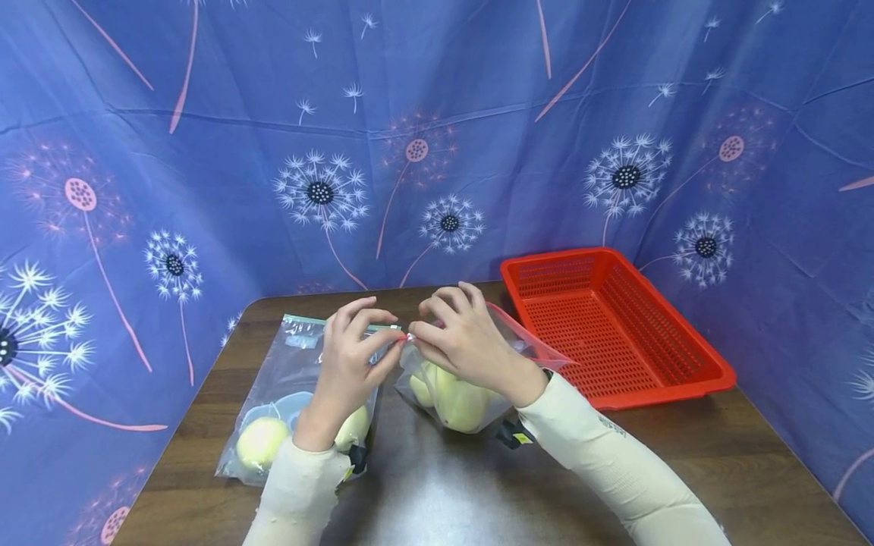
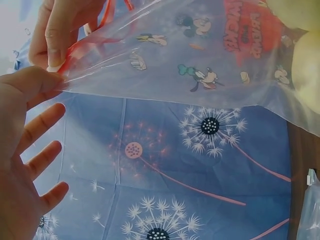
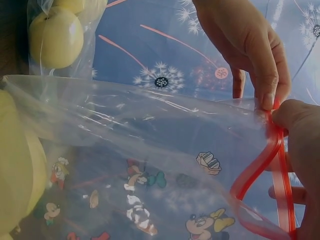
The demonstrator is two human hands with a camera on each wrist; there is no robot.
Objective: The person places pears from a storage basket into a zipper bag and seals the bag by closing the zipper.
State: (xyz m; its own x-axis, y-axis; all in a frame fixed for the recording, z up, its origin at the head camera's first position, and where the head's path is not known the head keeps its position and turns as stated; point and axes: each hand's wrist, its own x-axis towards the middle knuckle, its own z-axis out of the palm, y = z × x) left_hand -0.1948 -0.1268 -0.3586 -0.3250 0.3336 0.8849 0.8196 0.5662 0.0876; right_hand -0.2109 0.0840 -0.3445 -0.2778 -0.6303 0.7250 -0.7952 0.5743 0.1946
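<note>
A clear zip bag (image 1: 412,394) with a red zip edge and printed cartoon figures holds several pale yellow-green apples (image 1: 463,406). My left hand (image 1: 347,360) pinches one corner of its zip edge between thumb and index finger; the other fingers are spread apart. Right beside it, my right hand (image 1: 471,341) pinches the same corner with thumb and finger. Beyond the pinched corner, the two red zip strips (image 3: 285,195) stand apart in the right wrist view. The apples sit at the lower end of the bag, partly hidden by my right hand in the head view.
Left of my hands lies another clear zip bag (image 1: 273,387) with a green zip edge, holding apples (image 1: 262,443). A red plastic basket (image 1: 683,390) stands at the back right of the brown wooden table (image 1: 437,500). A blue dandelion-print cloth (image 1: 519,189) hangs behind.
</note>
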